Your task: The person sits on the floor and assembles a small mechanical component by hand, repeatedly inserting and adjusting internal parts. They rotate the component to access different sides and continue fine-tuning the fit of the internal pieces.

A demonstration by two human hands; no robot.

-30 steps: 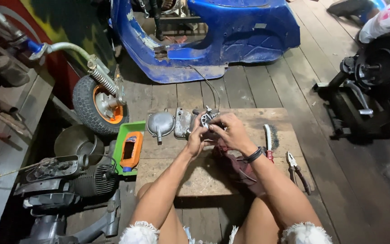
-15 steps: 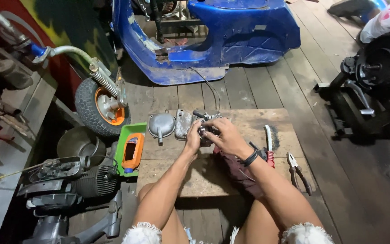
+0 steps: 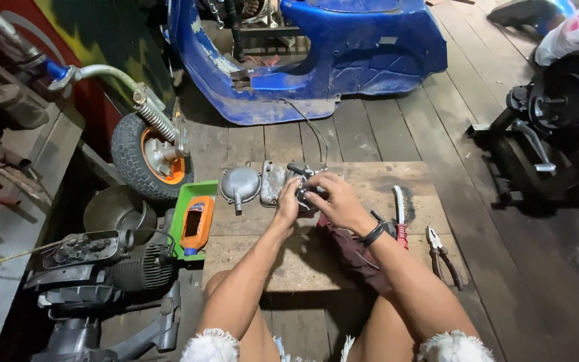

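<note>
Both hands are bunched together over the back half of the low wooden plank worktop (image 3: 370,177), working on a small dark metal engine part (image 3: 304,194) that sits between them. The left hand (image 3: 288,201) has its grip curled tight on the part's left side, and the right hand (image 3: 333,200) is wrapped over it from the right, fingers closed on it.

Just left of the hands lie a round grey metal cover (image 3: 239,184) and a flat grey metal housing plate (image 3: 273,182). A green plastic tray (image 3: 192,218) with an orange bottle (image 3: 197,224) sits at the worktop's left edge. To the right are a white-handled wire brush (image 3: 402,204) and red-handled pliers (image 3: 443,251). A dark red rag (image 3: 346,248) is under the right forearm.
</note>
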